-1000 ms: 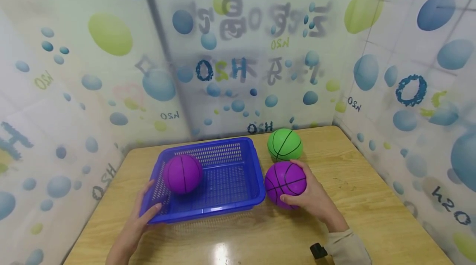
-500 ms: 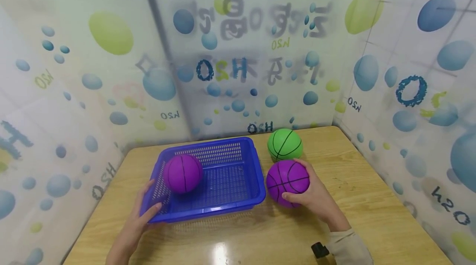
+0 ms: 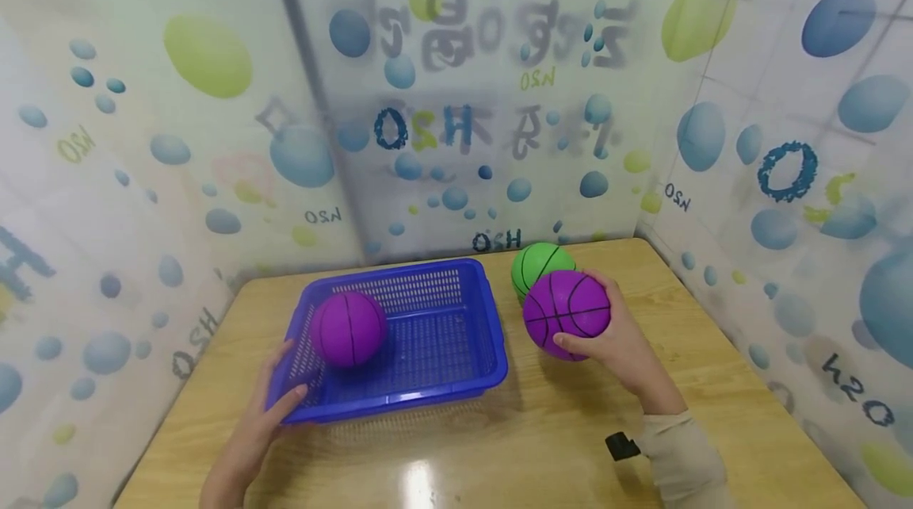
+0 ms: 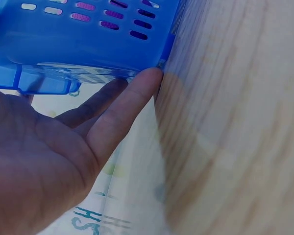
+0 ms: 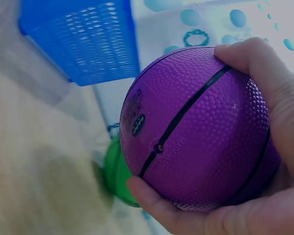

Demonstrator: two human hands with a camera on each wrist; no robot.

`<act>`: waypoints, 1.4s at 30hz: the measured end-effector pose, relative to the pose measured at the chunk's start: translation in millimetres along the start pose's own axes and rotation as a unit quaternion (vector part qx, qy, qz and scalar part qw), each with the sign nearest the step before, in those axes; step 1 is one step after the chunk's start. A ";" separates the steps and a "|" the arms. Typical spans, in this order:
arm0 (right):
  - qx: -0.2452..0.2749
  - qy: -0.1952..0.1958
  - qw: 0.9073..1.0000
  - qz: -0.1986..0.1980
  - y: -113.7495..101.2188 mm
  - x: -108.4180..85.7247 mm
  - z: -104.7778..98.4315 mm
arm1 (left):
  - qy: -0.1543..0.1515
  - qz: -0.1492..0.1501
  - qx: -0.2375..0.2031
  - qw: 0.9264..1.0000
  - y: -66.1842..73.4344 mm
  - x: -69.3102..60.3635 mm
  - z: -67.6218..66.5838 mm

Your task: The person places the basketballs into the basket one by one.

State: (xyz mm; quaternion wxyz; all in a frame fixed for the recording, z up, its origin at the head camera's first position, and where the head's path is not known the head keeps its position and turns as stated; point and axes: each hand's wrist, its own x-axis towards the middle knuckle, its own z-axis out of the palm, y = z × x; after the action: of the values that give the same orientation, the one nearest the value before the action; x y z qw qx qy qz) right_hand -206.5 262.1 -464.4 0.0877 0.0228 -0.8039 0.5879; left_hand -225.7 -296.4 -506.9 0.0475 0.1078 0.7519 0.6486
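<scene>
My right hand (image 3: 628,346) grips a purple ball (image 3: 568,315) from its right side, holding it off the table. Close up in the right wrist view, the thumb and fingers spread round the purple ball (image 5: 196,127). Partly hidden behind it stands a green ball (image 3: 538,265). A second purple ball (image 3: 348,329) lies in the left part of the blue basket (image 3: 445,396). At the basket's near left corner my left hand (image 3: 253,422) holds the rim; in the left wrist view its extended fingers (image 4: 125,110) touch the basket's outer wall (image 4: 78,39).
The wooden table (image 3: 713,398) carries the basket and green ball. Patterned curtains (image 3: 456,97) hang behind it and on both sides. A small black object (image 3: 622,445) is beside the right sleeve (image 3: 681,453).
My right hand has raised the purple ball and moved it slightly right and away from me, so it now overlaps the green ball in view. The left hand keeps its place on the basket.
</scene>
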 end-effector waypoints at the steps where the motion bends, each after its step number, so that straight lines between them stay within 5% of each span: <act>1: -0.001 0.003 1.000 -0.003 -2.6 2.1 -2.7 | 0.000 0.000 -0.001 1.000 1.0 0.4 -0.2; 18: 0.003 0.005 0.999 -0.044 -49.0 25.1 -23.0 | -0.004 0.003 -0.012 1.000 -1.0 -0.9 0.2; 42: 0.011 -0.020 0.997 -0.069 -63.1 43.4 3.5 | 0.000 -0.002 -0.014 1.000 0.7 0.4 0.8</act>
State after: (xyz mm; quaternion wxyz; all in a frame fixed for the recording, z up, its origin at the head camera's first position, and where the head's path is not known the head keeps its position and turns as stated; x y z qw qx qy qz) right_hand -240.7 242.2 -398.8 0.1117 0.0908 -0.7956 0.5884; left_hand -225.9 -295.4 -506.3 0.0504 0.1059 0.7430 0.6590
